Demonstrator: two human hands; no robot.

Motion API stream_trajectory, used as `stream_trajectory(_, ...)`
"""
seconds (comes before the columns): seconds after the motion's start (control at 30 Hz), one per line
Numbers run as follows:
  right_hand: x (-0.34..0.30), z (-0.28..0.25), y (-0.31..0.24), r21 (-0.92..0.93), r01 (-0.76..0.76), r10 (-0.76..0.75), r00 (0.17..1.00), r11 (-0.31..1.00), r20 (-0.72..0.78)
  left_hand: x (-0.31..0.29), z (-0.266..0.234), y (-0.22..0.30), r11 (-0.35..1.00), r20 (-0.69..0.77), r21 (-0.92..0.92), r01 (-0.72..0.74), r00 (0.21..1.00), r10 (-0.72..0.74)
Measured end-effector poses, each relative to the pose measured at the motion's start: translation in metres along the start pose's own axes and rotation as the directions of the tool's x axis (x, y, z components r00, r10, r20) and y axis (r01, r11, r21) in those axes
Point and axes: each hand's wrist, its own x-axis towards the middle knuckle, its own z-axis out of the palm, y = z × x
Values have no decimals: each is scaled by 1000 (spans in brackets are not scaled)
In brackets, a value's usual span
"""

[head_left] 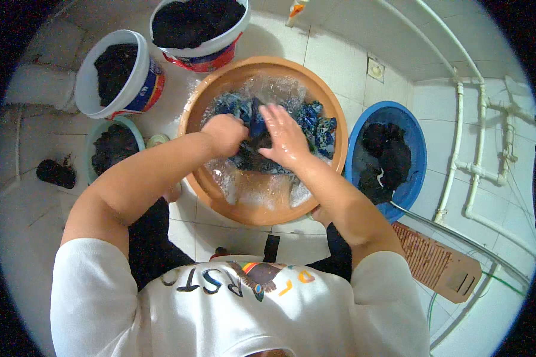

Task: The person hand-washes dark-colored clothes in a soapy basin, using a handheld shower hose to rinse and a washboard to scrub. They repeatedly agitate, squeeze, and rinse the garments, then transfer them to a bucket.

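Observation:
A large orange basin (198,189) in front of me holds sudsy water and wet blue patterned cloth (323,132). My left hand (226,135) is closed at the left side of the cloth and appears to grip a fold of it; the fingertips are partly hidden. My right hand (284,135) lies over the middle of the cloth, palm down, fingers stretched out and thumb apart. Both hands look wet. A darker fold of cloth lies between them. How far the cloth reaches under the water is hidden by foam.
Two white buckets (84,89) (232,31) with dark contents stand at the far left. A small green basin (138,134) with dark cloth is at left. At right are a blue tub (421,140) with black clothes, a hose (438,225), a brown washboard (432,257) and white pipes (458,119).

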Motion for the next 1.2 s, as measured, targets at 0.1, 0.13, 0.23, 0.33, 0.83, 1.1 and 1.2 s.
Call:
stream_trajectory(0.1, 5, -1, -13, 180, 154, -178, 976, 971, 123, -27, -39, 34, 999, 28, 39, -11, 1000, 10)
stream_trajectory(0.13, 2, -20, -26, 67, 103, -115, 969, 992, 220, -41, -43, 38, 997, -60, 49, -57, 996, 60)
stream_trajectory(0.23, -19, -52, -51, 175, -27, -6, 983, 984, 183, -81, -61, 59, 1000, -123, -7, 11, 992, -12)
stream_trajectory(0.33, -24, -79, -54, 327, -98, 91, 995, 940, 38, -106, -69, 74, 981, -283, -159, 108, 947, -150)
stream_trajectory(0.83, -50, -230, -165, 868, 52, 465, 827, 494, -315, -111, -9, 104, 724, -329, -663, 193, 793, -513)
stream_trajectory(1.1, -121, -174, 6, 408, -432, 551, 799, 804, -239, -109, -23, 75, 628, -188, -769, 122, 896, -403)
stream_trajectory(1.2, -122, -174, -9, 171, -456, 476, 874, 873, -97, -124, -5, 56, 895, -248, -425, 133, 934, -256)
